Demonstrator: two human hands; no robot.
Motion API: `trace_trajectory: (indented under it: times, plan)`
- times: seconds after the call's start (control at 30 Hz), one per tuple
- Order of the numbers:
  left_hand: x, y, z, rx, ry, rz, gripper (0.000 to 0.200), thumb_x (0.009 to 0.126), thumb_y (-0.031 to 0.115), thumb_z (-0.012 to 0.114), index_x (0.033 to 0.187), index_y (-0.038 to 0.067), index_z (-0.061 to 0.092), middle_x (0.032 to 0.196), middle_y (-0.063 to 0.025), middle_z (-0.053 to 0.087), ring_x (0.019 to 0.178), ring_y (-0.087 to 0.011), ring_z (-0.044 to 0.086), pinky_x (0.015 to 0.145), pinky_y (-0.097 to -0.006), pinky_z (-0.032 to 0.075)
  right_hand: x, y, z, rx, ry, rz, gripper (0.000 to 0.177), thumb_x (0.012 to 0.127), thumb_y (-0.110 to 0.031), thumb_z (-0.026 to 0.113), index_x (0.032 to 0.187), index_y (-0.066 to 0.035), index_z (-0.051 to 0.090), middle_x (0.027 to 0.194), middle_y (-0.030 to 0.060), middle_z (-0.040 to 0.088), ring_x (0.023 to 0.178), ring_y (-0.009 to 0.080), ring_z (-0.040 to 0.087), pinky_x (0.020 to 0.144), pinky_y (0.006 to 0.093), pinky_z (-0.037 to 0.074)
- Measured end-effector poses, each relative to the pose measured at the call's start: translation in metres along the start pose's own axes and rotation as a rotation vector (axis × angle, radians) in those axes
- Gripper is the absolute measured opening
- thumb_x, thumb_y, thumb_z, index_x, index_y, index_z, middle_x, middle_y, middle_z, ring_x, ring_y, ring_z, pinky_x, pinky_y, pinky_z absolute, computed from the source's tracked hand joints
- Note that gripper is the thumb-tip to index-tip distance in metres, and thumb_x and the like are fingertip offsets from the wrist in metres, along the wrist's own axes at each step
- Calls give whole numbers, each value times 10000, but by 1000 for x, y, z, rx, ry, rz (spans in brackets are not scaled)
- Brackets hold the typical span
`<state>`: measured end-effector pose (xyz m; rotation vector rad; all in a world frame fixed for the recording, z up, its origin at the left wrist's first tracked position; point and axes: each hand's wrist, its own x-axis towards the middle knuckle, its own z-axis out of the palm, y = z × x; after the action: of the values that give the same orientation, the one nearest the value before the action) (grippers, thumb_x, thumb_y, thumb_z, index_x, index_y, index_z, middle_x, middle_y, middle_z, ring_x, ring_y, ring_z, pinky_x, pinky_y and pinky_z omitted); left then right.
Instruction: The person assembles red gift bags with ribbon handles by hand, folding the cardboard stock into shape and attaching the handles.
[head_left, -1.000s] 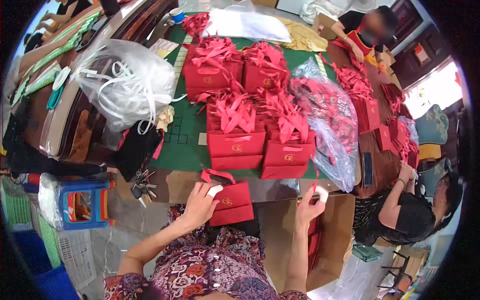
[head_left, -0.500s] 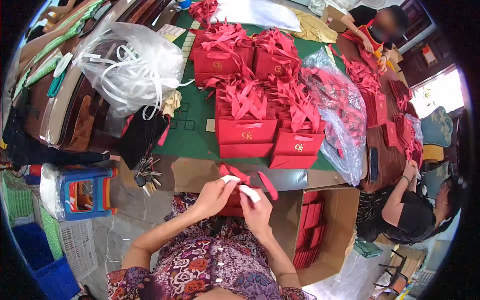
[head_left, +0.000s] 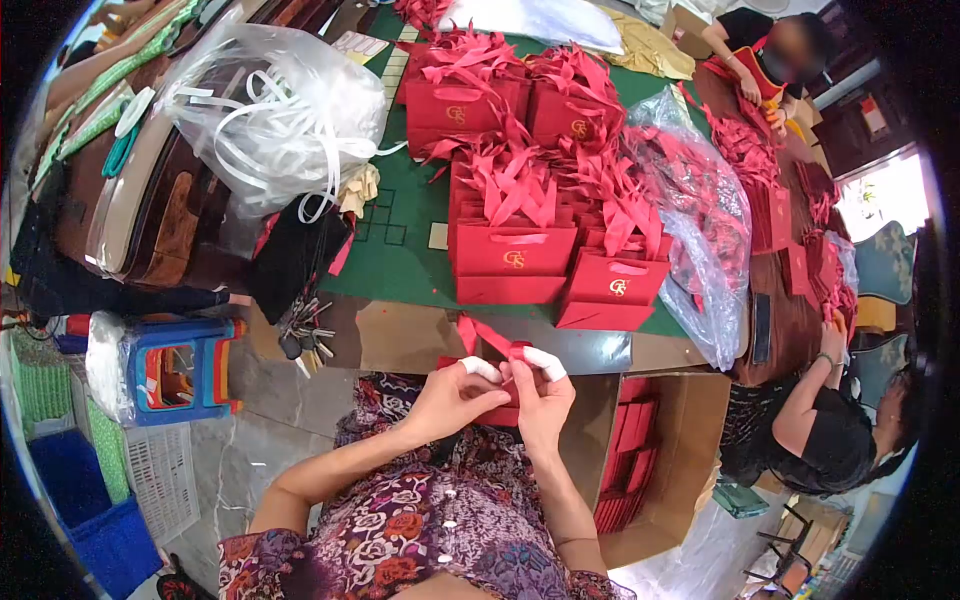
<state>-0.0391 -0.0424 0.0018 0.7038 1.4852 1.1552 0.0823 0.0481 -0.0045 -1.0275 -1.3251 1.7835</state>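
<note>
Both my hands are together over my lap, at the table's front edge. My left hand (head_left: 455, 400), with white wrapping on a finger, is pinched on a red bag's ribbon. My right hand (head_left: 538, 392), also with a wrapped finger, pinches the red ribbon (head_left: 488, 336) close beside it. The red bag (head_left: 505, 412) is mostly hidden behind my fingers. Beyond them, rows of red paper bags (head_left: 515, 262) with gold lettering and ribbon handles stand on the green mat (head_left: 400, 270).
An open cardboard box (head_left: 685, 470) with red bags is at my right. Clear plastic with white straps (head_left: 275, 120) lies back left. Keys (head_left: 305, 335) hang at the table edge. Stools (head_left: 185, 370) stand left. Two people work at the right, one nearer (head_left: 825, 430), one farther (head_left: 745, 70).
My hands have come closer together, and the right one has turned upward on the ribbon. The ribbon end that stuck out to the right is now drawn in. The view has shifted slightly.
</note>
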Motion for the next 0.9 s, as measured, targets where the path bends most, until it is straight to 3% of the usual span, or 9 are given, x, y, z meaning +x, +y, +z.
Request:
trace_trajectory:
  times: [0.07,0.3,0.37,0.4,0.43,0.5,0.53,0.63,0.9]
  plan:
    - [2,-5,5,39,94,95,225,891,165,720,1008,-17,662,854,-99,732,789,-125,696,725,-286,549,-3,0,-1,-2,-13,14,176,950,-29,628,1122,11,629,976,87,697,881,146,691,779,281,567]
    - [4,2,-5,147,91,71,154,890,150,705,929,2,686,770,-50,708,716,-108,667,656,-291,532,-5,4,-8,12,-9,26,202,924,1,646,1124,4,614,987,74,675,906,151,671,799,277,546]
    - [1,10,-13,357,103,72,140,892,151,694,937,19,690,736,-78,692,651,-122,648,623,-303,516,-8,4,-20,-266,38,-96,266,893,6,683,1141,-9,590,1025,56,626,933,142,623,822,283,520]
    - [2,6,-16,443,121,176,141,885,161,690,936,30,684,742,-128,677,636,-229,662,619,-349,513,-10,2,-23,-439,101,-184,352,854,2,728,1165,-19,565,1043,45,584,937,129,580,828,277,495]
    - [1,4,-17,443,118,174,141,885,161,690,936,30,684,742,-128,677,636,-229,662,619,-349,513,-13,-1,-27,-556,141,-273,335,806,-7,762,1103,-38,610,1039,73,598,958,188,596,850,313,494]
    - [1,4,-19,649,89,328,146,876,161,685,943,32,669,785,-164,668,706,-340,662,639,-401,515,-13,-13,-31,-855,-10,-644,305,755,-17,783,1029,-65,658,1055,94,607,1016,275,589,898,379,482]
    - [0,6,-18,650,86,326,146,876,161,685,943,32,669,785,-164,668,706,-340,662,639,-401,515,-12,-20,-28,-914,-119,-673,323,742,-75,797,1044,-94,683,1090,75,616,1080,326,560,923,420,474]
    - [-1,12,-15,642,25,385,153,867,160,684,957,39,660,826,-171,661,769,-390,645,664,-442,508,-12,-20,-28,-1031,-295,-679,314,766,-140,790,1060,-111,684,1083,62,644,1077,294,588,953,439,471]
    - [2,-2,-18,533,-77,371,170,863,164,706,982,51,664,826,-149,658,774,-346,657,692,-421,520,-26,-5,-37,-891,-250,-521,213,804,-149,764,979,-74,671,944,104,654,915,299,631,885,439,492]
